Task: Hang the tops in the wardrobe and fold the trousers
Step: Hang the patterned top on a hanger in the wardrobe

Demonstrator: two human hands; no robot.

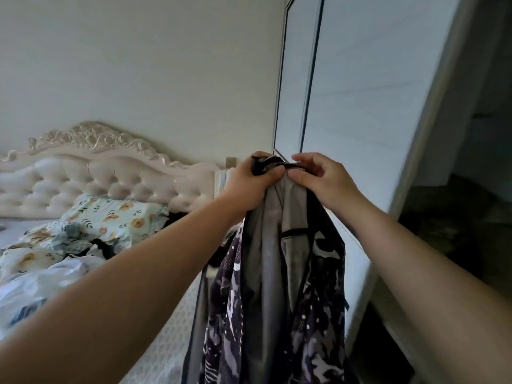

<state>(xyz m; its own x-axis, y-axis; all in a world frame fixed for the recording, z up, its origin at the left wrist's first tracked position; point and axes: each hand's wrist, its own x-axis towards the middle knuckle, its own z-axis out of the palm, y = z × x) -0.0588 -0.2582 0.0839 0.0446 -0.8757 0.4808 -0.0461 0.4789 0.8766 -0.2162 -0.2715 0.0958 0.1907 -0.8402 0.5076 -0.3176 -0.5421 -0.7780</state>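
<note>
The wardrobe (360,79) fills yr right side: pale sliding door in front, dark opening at far right. Bed (41,286) w/ tufted headboard (97,173) sits left of the wardrobe. The patterned top (271,273) hangs just in front of the wardrobe door, held high so it drapes straight. Yr left hand (249,184) is fisted round its bunched neck. Yr right hand (321,181) pinches the black neck trim, prob. to open it for a hanger. No hanger visible.
</note>
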